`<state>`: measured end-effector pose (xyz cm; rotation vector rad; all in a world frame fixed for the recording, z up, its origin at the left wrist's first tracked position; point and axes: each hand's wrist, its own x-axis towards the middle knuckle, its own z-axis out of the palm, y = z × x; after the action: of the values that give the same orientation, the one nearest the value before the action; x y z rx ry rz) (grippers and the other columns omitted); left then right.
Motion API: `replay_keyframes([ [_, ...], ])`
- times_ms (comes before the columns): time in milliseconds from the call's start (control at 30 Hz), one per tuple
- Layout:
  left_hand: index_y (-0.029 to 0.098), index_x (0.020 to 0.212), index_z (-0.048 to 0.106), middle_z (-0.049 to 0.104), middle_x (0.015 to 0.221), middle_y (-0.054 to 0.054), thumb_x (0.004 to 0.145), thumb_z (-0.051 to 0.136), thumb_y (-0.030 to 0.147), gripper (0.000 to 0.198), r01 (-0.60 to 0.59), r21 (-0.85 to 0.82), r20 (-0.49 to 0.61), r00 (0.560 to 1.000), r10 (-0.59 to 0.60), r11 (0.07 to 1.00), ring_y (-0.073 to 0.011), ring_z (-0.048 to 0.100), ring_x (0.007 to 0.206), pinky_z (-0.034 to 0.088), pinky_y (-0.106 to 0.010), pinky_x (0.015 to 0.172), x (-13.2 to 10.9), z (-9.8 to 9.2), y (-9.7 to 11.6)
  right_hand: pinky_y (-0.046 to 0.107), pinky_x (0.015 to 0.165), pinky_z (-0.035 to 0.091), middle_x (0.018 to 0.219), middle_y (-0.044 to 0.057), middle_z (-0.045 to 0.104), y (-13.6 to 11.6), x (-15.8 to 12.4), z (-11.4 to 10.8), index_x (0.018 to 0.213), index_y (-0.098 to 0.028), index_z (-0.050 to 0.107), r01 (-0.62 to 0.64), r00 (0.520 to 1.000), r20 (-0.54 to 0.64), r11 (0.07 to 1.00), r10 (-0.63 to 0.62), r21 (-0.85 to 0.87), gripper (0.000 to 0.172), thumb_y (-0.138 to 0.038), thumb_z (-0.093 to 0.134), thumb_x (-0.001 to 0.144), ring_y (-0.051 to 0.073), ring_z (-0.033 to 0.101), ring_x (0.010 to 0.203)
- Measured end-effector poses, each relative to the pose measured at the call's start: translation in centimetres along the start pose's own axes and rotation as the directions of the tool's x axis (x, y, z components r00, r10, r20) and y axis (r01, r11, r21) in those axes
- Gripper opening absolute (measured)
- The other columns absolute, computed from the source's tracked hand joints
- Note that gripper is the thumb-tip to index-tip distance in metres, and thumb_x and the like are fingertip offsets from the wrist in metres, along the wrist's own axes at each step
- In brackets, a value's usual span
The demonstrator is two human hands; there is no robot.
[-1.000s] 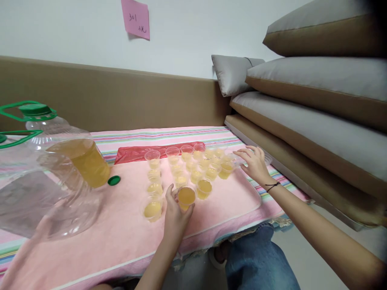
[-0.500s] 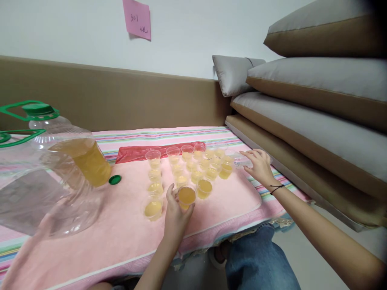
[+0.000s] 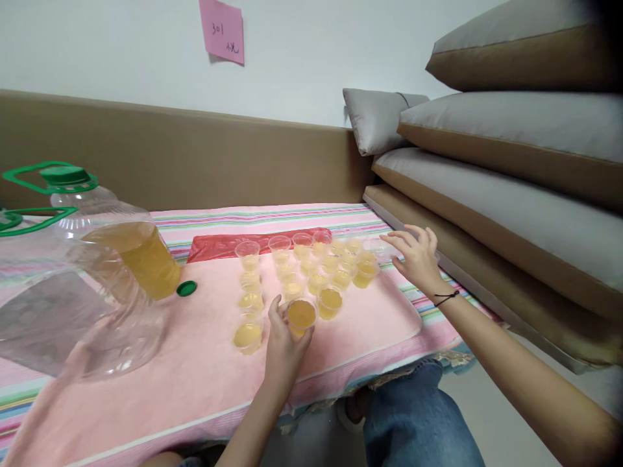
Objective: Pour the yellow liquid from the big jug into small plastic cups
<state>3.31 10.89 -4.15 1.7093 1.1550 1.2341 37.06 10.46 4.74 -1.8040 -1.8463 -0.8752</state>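
My left hand [image 3: 287, 337] is wrapped round a clear plastic cup [image 3: 301, 315] of yellow liquid, at the front of a group of similar cups. My right hand [image 3: 416, 256] is open, fingers spread, over a stack of clear plastic pieces [image 3: 382, 251] lying at the right of the cups; whether the fingertips touch it I cannot tell. Another filled cup [image 3: 330, 302] stands just right of the held one. On the left, a separate column of cups ends in a front cup [image 3: 248, 336] with yellow liquid.
A large bottle [image 3: 141, 259] half full of yellow liquid and a transparent bottle [image 3: 121, 337] stand at the left. A green cap [image 3: 186, 288] lies beside them on the pink towel [image 3: 195, 383]. A red plastic bag [image 3: 214, 248] lies behind the cups. Stacked cushions [image 3: 511, 181] border the right.
My right hand has lifted slightly and its fingers have spread further apart, above the clear plastic stack. My left hand keeps its hold on the cup in the same place.
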Motion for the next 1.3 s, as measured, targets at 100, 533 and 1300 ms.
replay_keyframes([
  [100,0.02,0.136,0.026,0.061,0.118,-0.013,0.073,0.069,0.025,0.077,0.008,-0.031,0.001,1.0,-0.008,0.999,-0.0267,0.061,0.114,0.046,-0.047,0.098,0.0,0.1,-0.2,0.064,0.108,0.016,0.118,0.003,0.067,-0.8,0.4,0.0,0.125,-0.033,0.059,0.036,0.999,-0.003,0.999,-0.036,-0.027,0.057,-0.006,0.05,0.076,0.034,0.041,0.126],
  [533,0.019,0.138,0.023,0.06,0.121,-0.014,0.073,0.069,0.025,0.079,0.019,-0.032,0.003,1.0,-0.019,0.999,-0.0269,0.059,0.118,0.045,-0.048,0.1,-0.1,0.1,-0.5,0.067,0.107,0.014,0.12,0.003,0.067,-0.9,-0.4,0.6,0.124,-0.034,0.06,0.038,0.999,0.027,0.996,-0.036,-0.087,0.057,-0.003,0.048,0.078,0.034,0.04,0.126],
  [1300,0.017,0.137,0.024,0.059,0.122,-0.017,0.075,0.066,0.03,0.076,0.033,0.01,0.006,0.999,-0.033,0.999,-0.0275,0.059,0.118,0.048,-0.049,0.099,0.1,0.0,-0.3,0.055,0.102,0.023,0.113,0.006,0.068,2.3,-3.9,2.6,0.117,-0.028,0.066,-0.349,0.937,0.104,0.906,0.334,0.24,0.048,-0.027,0.066,0.07,0.034,0.046,0.116],
])
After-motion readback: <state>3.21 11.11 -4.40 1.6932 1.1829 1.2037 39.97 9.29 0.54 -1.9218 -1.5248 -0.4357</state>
